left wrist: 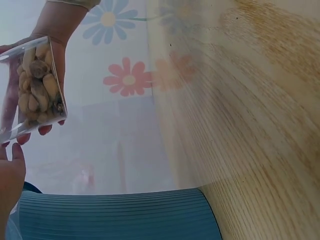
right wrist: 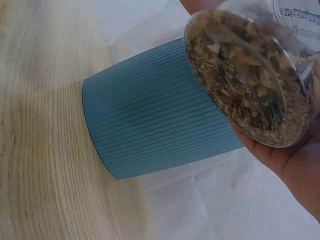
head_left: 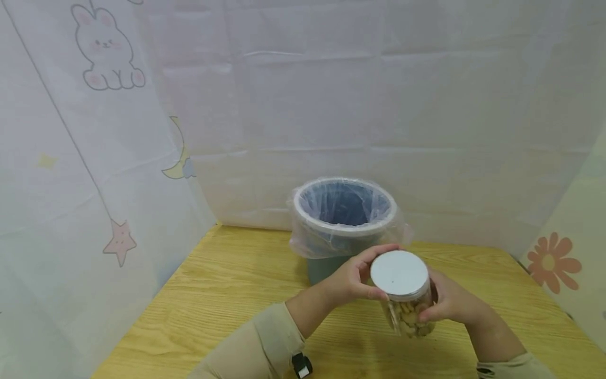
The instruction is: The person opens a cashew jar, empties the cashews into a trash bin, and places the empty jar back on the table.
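A clear plastic jar (head_left: pixel 409 316) with a white lid (head_left: pixel 400 272) is held tilted above the table, in front of the bin. My left hand (head_left: pixel 352 279) grips the lid's edge, thumb at the near side and fingers at the far side. The right hand (head_left: pixel 452 300) holds the jar's body from the right, its thumb across the front. Tan, lumpy, nut-like pieces (left wrist: pixel 37 90) fill part of the jar in the left wrist view. Fine brown crumbs (right wrist: pixel 235 85) show through its round base in the right wrist view.
A blue-green ribbed bin (right wrist: pixel 155 110), lined with a clear plastic bag (head_left: pixel 303 239), stands at the back of the wooden table (head_left: pixel 227 300). Behind it hangs a pale sheet (head_left: pixel 303 105), with printed cloth at both sides.
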Demonstrator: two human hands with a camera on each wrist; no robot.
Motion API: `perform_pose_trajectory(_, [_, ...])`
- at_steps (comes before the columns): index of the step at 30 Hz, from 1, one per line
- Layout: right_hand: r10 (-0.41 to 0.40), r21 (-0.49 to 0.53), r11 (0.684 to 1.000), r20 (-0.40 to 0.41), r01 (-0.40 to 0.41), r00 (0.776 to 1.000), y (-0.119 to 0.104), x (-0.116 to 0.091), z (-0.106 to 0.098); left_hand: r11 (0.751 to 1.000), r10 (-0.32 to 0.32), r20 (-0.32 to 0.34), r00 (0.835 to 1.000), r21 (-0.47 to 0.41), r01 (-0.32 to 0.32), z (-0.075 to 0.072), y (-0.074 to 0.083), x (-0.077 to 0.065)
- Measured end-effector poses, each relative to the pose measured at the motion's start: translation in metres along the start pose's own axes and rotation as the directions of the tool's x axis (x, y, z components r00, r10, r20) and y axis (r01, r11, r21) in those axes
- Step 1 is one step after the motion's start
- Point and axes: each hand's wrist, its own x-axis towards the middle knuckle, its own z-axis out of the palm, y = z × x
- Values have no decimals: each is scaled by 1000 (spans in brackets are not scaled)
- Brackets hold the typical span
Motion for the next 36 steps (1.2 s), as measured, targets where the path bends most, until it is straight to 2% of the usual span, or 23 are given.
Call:
perform_pose_trajectory(4, [14, -41, 999, -44, -16, 999, 0, 1, 0, 1000, 7, -63, 998, 10, -6, 2, -3, -1])
perform_pose_trajectory(9, [27, -78, 996, -92, -35, 995, 1, 0, 1, 1000, 5, -106, 994, 11, -4, 4, -3, -1])
perform_pose_trajectory(14, [46, -109, 992, -124, -59, 991, 2, 0, 2, 998, -33, -139, 990, 40, 39, 8, 0, -2])
perform_pose_trajectory(17, [80, -166, 980, -166, -108, 983, 2, -2, 2, 996, -62, -158, 986, 60, 73, 10, 2, -2])
perform_pose_trajectory(23, [116, -314, 929, -250, -194, 961, -1, -3, 3, 992, -95, -204, 974, 65, 111, 12, 2, -2])
perform_pose_trajectory(30, [105, -389, 895, -297, -220, 949, 0, -4, 5, 983, -89, -298, 950, 129, 133, 17, -2, -3])
perform_pose_trajectory(33, [103, -399, 888, -310, -228, 945, 1, -4, 6, 979, -77, -310, 948, 158, 131, 18, -2, -3])
perform_pose_trajectory(36, [102, -395, 891, -308, -225, 946, 0, -4, 5, 979, -73, -292, 954, 161, 124, 16, -1, -4])
